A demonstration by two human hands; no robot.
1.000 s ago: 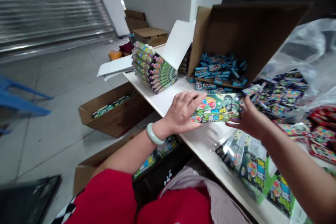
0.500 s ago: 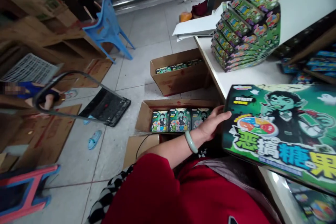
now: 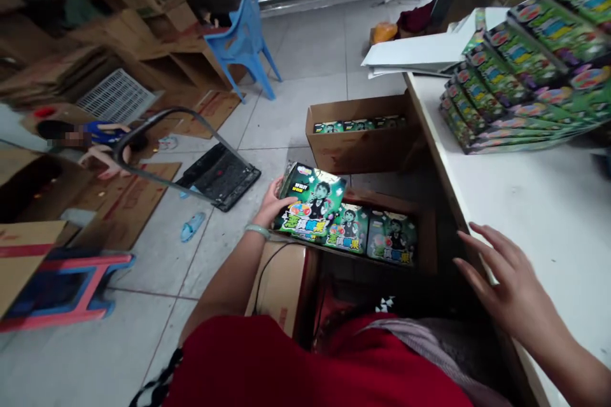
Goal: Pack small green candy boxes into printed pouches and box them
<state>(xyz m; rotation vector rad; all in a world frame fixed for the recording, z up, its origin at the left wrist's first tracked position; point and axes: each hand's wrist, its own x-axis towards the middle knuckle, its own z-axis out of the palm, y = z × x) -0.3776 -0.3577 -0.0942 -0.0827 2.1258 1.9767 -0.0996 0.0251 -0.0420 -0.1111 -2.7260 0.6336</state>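
Left hand: by the left hand a green box is being gripped at its left side, the thumb being laid over the printed face; the other fingers are being mostly hidden by the box.
Green box: it is being held tilted at the left end of the near open carton; whether it is being supported from beneath cannot be told.
Carton row: two more printed boxes are being held side by side in that carton, to the right.
Right hand: nothing is being held by the right hand; its fingers are being spread, slightly bent, over the left edge of the white table.
Table: a fanned stack of green boxes is being supported on its far part, white cards being supported at the far left corner.
Far carton: smaller-looking green tops are being shown inside the far open carton.
Floor: a black trolley is being seen left of both cartons, a blue chair being seen farther off.
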